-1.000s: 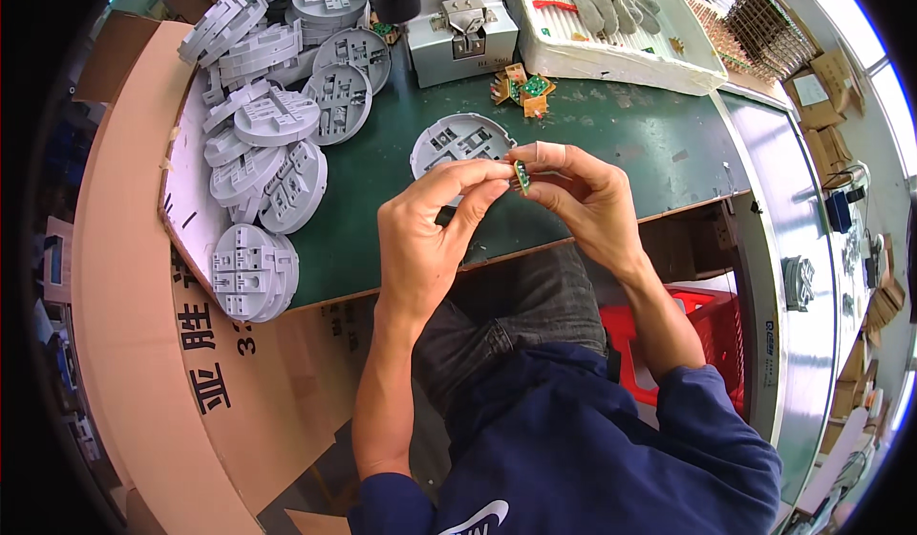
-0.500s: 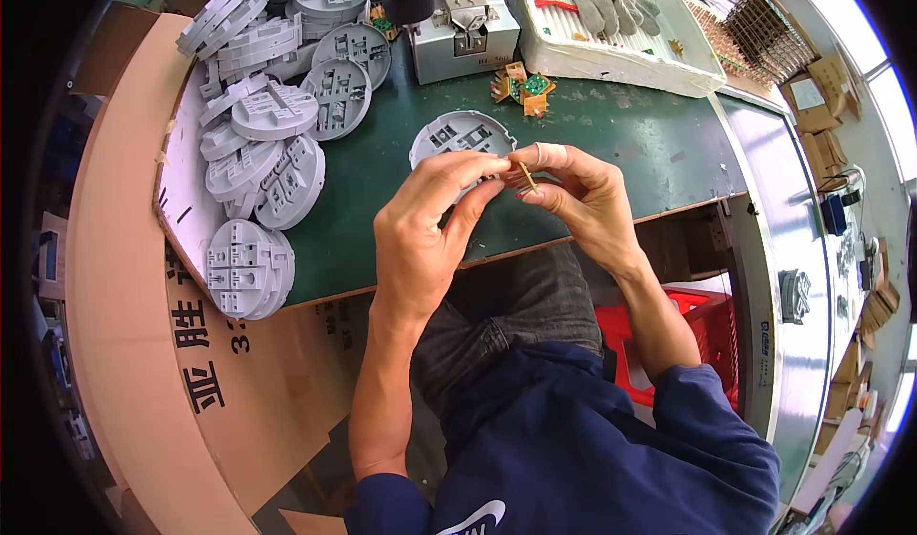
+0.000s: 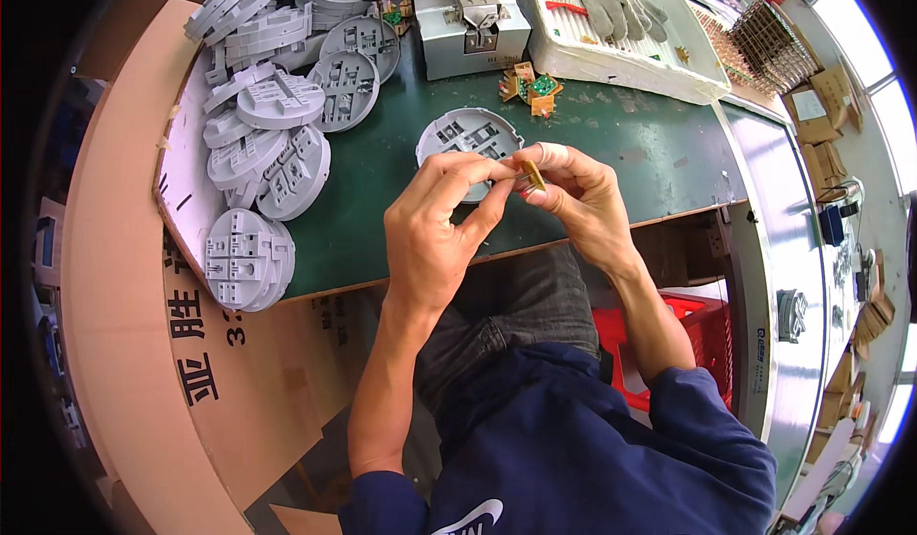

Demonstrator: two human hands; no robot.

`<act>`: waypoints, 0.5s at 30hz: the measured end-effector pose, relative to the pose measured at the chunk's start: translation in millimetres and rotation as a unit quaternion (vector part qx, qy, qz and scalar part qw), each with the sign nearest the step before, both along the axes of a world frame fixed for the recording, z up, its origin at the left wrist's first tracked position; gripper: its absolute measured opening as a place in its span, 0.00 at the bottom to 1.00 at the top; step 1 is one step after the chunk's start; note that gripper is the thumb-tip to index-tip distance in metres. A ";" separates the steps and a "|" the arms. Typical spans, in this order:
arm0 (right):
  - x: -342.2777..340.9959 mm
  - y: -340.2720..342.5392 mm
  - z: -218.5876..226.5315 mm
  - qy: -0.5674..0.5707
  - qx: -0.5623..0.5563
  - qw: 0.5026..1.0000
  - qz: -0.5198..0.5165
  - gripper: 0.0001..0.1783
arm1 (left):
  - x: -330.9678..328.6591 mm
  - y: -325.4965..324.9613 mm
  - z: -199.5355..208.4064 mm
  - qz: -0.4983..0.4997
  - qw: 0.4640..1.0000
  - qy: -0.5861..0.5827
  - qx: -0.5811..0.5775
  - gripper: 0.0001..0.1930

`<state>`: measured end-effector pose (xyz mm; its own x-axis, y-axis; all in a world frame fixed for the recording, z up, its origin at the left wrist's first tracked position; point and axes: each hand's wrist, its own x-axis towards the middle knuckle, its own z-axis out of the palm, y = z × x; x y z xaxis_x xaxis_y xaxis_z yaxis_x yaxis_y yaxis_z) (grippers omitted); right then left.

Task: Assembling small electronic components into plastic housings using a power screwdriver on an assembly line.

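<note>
Above the front of the green workbench, my right hand (image 3: pixel 592 201) pinches a small circuit board (image 3: pixel 535 176) on edge between thumb and fingers. The board is yellowish-brown, and thin metal pins seem to stick out toward the left. My left hand (image 3: pixel 430 224) is closed in a pinch, its fingertips against the pin side of the board; what lies between them is too small to make out. Just behind my fingers a round grey plastic housing (image 3: pixel 435 136) lies flat with its slotted side up, its near part covered by my hands.
More grey housings (image 3: pixel 282 100) are heaped along the left side of the bench (image 3: pixel 368 210). Several small boards (image 3: pixel 543 105) lie in a pile behind. Farther back stand a metal-latched box (image 3: pixel 468 43) and a white foam tray (image 3: pixel 626 72) holding gloves (image 3: pixel 602 0). A red plastic stool (image 3: pixel 702 334) is below right.
The board has turned in my right fingers, so more of its face and its pins show. My left fingertips have shifted slightly on it. The whole view has moved a little.
</note>
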<state>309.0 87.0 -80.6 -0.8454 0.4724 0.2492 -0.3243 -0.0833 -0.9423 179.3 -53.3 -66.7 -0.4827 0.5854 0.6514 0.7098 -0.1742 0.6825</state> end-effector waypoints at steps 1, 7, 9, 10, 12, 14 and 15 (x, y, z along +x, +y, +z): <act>-1.1 -0.2 -0.8 0.000 0.001 1.000 0.001 0.20 | 2.5 0.1 -2.3 -0.007 0.999 -0.034 0.021 0.10; -5.1 -1.5 -3.8 0.000 0.000 1.000 -0.011 0.20 | 16.0 -2.0 -7.5 -0.009 0.998 -0.023 0.063 0.10; -5.5 -2.6 -3.4 0.003 -0.001 1.000 -0.006 0.19 | 18.5 -2.3 -8.3 -0.007 0.998 -0.019 0.063 0.10; -5.6 -3.4 -3.5 0.003 -0.001 1.000 -0.006 0.19 | 19.0 -2.2 -10.0 -0.001 0.997 -0.029 0.065 0.10; -5.1 -5.9 -4.1 0.000 0.027 1.000 -0.016 0.19 | 18.4 -1.9 -12.9 0.004 0.997 -0.038 0.066 0.10; -5.9 -9.1 -2.8 -0.010 0.023 0.999 -0.021 0.19 | 16.3 -1.5 -14.7 0.019 0.997 -0.021 0.075 0.10; -6.3 -10.4 -2.6 -0.020 0.020 0.999 -0.025 0.18 | 16.5 -1.3 -14.7 0.019 0.997 -0.021 0.074 0.10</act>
<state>302.7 76.6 -83.1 -0.8310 0.5045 0.2343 -0.2884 -0.0306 -0.9570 195.9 -54.7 -81.4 -0.5312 0.4649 0.7083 0.6889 -0.2498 0.6805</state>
